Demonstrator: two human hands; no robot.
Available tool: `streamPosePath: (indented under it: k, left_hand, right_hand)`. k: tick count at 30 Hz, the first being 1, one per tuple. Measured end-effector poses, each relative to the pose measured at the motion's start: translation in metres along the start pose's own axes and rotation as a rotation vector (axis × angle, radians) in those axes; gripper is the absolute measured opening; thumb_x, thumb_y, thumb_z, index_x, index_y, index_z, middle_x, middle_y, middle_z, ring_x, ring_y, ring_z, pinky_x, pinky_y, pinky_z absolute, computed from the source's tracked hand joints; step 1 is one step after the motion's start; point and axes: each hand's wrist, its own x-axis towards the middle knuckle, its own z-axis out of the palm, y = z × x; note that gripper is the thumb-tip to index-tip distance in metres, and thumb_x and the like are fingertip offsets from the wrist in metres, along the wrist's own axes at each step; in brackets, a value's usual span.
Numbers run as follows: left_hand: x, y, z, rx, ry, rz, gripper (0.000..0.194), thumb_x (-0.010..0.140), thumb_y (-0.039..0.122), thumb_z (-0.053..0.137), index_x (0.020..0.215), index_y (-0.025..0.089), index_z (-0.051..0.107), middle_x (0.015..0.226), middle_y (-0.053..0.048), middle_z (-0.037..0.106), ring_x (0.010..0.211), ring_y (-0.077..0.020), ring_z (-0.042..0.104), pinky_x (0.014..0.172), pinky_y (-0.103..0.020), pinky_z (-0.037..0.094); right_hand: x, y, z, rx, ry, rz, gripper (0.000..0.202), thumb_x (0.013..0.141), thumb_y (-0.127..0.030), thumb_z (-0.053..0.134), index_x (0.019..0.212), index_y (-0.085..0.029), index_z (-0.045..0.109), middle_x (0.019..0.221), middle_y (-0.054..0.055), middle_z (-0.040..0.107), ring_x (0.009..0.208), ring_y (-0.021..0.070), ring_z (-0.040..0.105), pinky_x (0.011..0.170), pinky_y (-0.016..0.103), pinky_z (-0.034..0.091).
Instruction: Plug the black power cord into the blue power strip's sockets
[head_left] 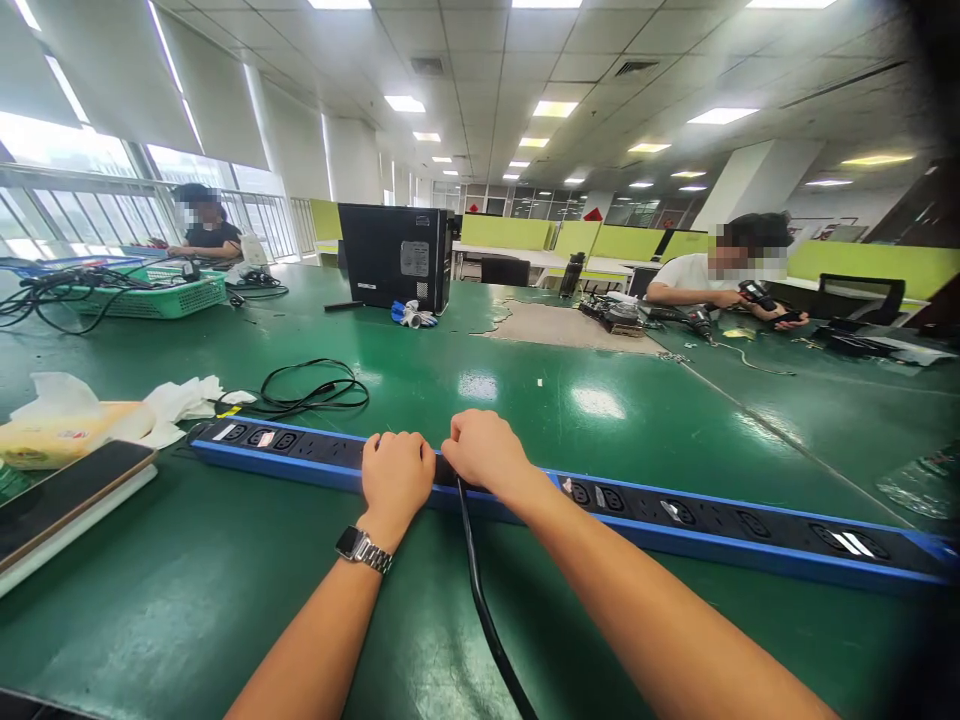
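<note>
A long blue and black power strip (660, 525) lies across the green table, its sockets facing up. My left hand (397, 470), with a watch on its wrist, is closed around the strip just left of its middle. Close beside it, my right hand (484, 452) is closed over the end of a thick black power cord (480, 590), at the strip. The plug at that end is mostly hidden by my fingers, and how deep it sits in a socket cannot be seen. From there the cord runs down towards me.
At left lie a phone (67, 500), a tissue pack (75, 432) and a coiled black cable (315, 388). Farther back stand a green basket (161, 295) with cables, a black computer case (394, 258) and blue-white gloves (412, 314). Two people sit across the table, one holding a tool.
</note>
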Motion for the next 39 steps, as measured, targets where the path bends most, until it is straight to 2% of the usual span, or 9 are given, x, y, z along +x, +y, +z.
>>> streamPosePath:
  k: [6, 10, 13, 15, 21, 27, 33, 36, 39]
  left_hand:
    - [0.000, 0.001, -0.001, 0.000, -0.011, -0.007, 0.035, 0.093, 0.026, 0.039, 0.077, 0.020, 0.069, 0.084, -0.008, 0.073, 0.089, -0.0252, 0.064, 0.093, -0.041, 0.038]
    - [0.000, 0.000, -0.001, -0.005, -0.012, -0.002, 0.036, 0.093, 0.026, 0.038, 0.077, 0.019, 0.070, 0.083, -0.008, 0.073, 0.088, -0.0254, 0.064, 0.091, -0.042, 0.038]
    - [0.000, 0.000, -0.001, -0.017, -0.007, 0.001, 0.036, 0.093, 0.027, 0.038, 0.077, 0.020, 0.070, 0.084, -0.008, 0.073, 0.088, -0.0252, 0.064, 0.092, -0.042, 0.038]
    - [0.001, 0.000, -0.001, -0.023, -0.005, 0.002, 0.036, 0.093, 0.027, 0.038, 0.077, 0.020, 0.070, 0.084, -0.007, 0.073, 0.088, -0.0251, 0.064, 0.092, -0.042, 0.038]
    - [0.001, -0.001, 0.000, -0.018, -0.014, 0.005, 0.037, 0.093, 0.027, 0.037, 0.077, 0.020, 0.070, 0.083, -0.007, 0.073, 0.087, -0.0248, 0.064, 0.092, -0.042, 0.038]
    - [0.001, 0.000, -0.001, -0.013, -0.027, -0.005, 0.037, 0.093, 0.028, 0.037, 0.077, 0.020, 0.070, 0.084, -0.007, 0.073, 0.089, -0.0247, 0.064, 0.093, -0.042, 0.038]
    - [0.002, 0.000, -0.003, -0.017, -0.043, -0.002, 0.037, 0.093, 0.027, 0.037, 0.076, 0.020, 0.070, 0.082, -0.007, 0.073, 0.087, -0.0247, 0.064, 0.092, -0.041, 0.039]
    - [0.002, 0.000, -0.002, -0.010, -0.031, 0.001, 0.037, 0.093, 0.027, 0.037, 0.077, 0.020, 0.070, 0.083, -0.007, 0.073, 0.087, -0.0251, 0.064, 0.092, -0.042, 0.038]
    - [0.001, 0.000, -0.002, -0.007, -0.033, -0.002, 0.038, 0.093, 0.027, 0.036, 0.078, 0.020, 0.070, 0.083, -0.007, 0.073, 0.088, -0.0252, 0.064, 0.091, -0.042, 0.038]
  right_hand:
    - [-0.003, -0.009, 0.016, -0.028, 0.009, 0.020, 0.021, 0.080, -0.021, 0.051, 0.088, -0.020, 0.071, 0.093, 0.010, 0.072, 0.086, 0.0223, 0.068, 0.066, 0.028, 0.045]
    - [-0.004, -0.003, -0.008, -0.016, 0.075, -0.004, 0.019, 0.079, -0.021, 0.051, 0.082, -0.020, 0.070, 0.086, 0.008, 0.072, 0.079, 0.0193, 0.065, 0.061, 0.026, 0.039]
    - [-0.009, 0.021, -0.044, 0.003, 0.220, -0.044, 0.017, 0.079, -0.024, 0.052, 0.075, -0.019, 0.067, 0.078, 0.005, 0.070, 0.071, 0.0157, 0.060, 0.057, 0.025, 0.034]
    - [-0.015, 0.044, -0.059, -0.036, 0.202, -0.050, 0.014, 0.077, -0.023, 0.054, 0.069, -0.018, 0.064, 0.072, 0.003, 0.067, 0.066, 0.0142, 0.056, 0.056, 0.025, 0.032]
    - [-0.029, 0.099, -0.034, -0.076, 0.029, 0.097, 0.013, 0.076, -0.019, 0.053, 0.066, -0.019, 0.062, 0.066, 0.002, 0.064, 0.061, 0.0136, 0.050, 0.054, 0.025, 0.031]
    - [-0.030, 0.101, -0.014, -0.090, 0.035, 0.065, 0.014, 0.077, -0.020, 0.052, 0.068, -0.019, 0.063, 0.069, 0.003, 0.065, 0.062, 0.0143, 0.051, 0.055, 0.025, 0.030]
    - [-0.037, 0.113, -0.048, -0.007, 0.143, 0.059, 0.017, 0.077, -0.024, 0.052, 0.062, -0.020, 0.057, 0.062, 0.000, 0.061, 0.057, 0.0128, 0.049, 0.053, 0.024, 0.030]
    - [-0.047, 0.142, -0.073, -0.016, 0.222, 0.068, 0.020, 0.076, -0.029, 0.053, 0.058, -0.021, 0.053, 0.058, -0.001, 0.060, 0.056, 0.0133, 0.050, 0.054, 0.025, 0.031]
    - [-0.057, 0.178, -0.077, -0.108, 0.166, 0.125, 0.021, 0.073, -0.030, 0.054, 0.053, -0.022, 0.050, 0.054, -0.001, 0.057, 0.054, 0.0144, 0.050, 0.053, 0.026, 0.031]
